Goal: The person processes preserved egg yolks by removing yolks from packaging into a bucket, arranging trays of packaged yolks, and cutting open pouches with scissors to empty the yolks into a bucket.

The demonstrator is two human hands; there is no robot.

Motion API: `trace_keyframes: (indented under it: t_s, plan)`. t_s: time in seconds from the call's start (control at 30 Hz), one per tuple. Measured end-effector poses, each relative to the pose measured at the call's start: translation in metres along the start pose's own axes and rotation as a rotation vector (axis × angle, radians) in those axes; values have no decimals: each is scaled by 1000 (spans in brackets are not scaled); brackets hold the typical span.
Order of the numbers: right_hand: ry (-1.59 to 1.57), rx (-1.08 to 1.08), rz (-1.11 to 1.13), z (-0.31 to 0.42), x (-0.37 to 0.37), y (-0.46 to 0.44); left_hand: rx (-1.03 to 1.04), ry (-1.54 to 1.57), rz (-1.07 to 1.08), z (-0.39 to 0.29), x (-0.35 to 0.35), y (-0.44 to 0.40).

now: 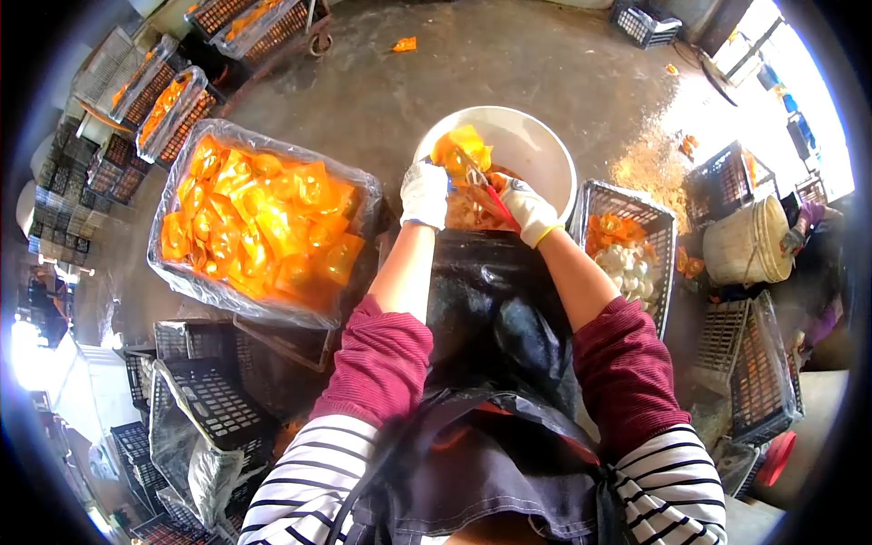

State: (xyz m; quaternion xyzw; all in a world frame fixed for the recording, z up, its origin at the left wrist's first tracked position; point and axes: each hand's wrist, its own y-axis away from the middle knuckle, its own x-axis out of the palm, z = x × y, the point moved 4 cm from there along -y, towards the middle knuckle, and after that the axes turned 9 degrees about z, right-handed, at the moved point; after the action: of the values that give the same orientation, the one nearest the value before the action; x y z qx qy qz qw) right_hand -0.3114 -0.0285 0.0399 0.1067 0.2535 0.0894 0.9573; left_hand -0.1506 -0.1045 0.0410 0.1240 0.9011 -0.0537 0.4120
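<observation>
My left hand (pixel 424 195), in a white glove, is closed at the left rim of a white bucket (pixel 551 156). It grips a yellow-orange plastic packet (pixel 464 146) over the bucket's opening. My right hand (pixel 530 212), gloved as well, is closed around red-handled scissors (pixel 497 203), whose metal blades point up and left toward the packet. Brownish bits and orange scraps lie inside the bucket, partly hidden by my hands. To the left, a plastic-lined crate (pixel 352 173) is heaped with orange packets (pixel 254 218).
At right, a black crate (pixel 668 272) holds white rounded pieces (pixel 627 271) and orange packets. Pale crumbs (pixel 647 173) are scattered on the floor. Another person's gloved hand (pixel 793 240) touches a cream bucket (pixel 740 241). Stacked black crates (pixel 213 400) stand at lower left.
</observation>
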Motion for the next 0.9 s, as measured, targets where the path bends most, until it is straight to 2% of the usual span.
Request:
trace_keyframes:
  t_s: [0.1,0.2,0.3,0.4,0.43,0.57,0.67,0.73,0.77,0.83,0.87,0.9]
  plan:
    - [58,90,-56,20,-7,15,-99,45,52,-4,-3,1]
    - [140,49,-23,1,-2,4,-128,98,2,-3,-5,-1]
    - [-122,191,-21,51,-14,37,-94,775,13,7,5,-11]
    - [-515,175,-15,33,-11,31,-393,1746,544,-20,12,1]
    - [-696,131,97,24,-6,24,-400,1814,463,-26,14,1]
    - [-468,105,121,6,-2,16,-2,1685,491,-23,26,-15]
    - [-440,39,160,-13,4,2,-198,1356,416,2,36,-21]
    - [-542,93,187,12,2,18,-262,931,294,-25,-2,2]
    - [-446,109,167,21,-1,22,-288,718,236,-35,-18,10]
    - [-253,140,123,32,-6,27,-296,940,232,-22,-1,1]
    - [-283,140,134,23,-4,23,-299,1052,229,-14,8,-3]
    - [-312,138,147,8,1,14,-256,995,225,-12,10,-5]
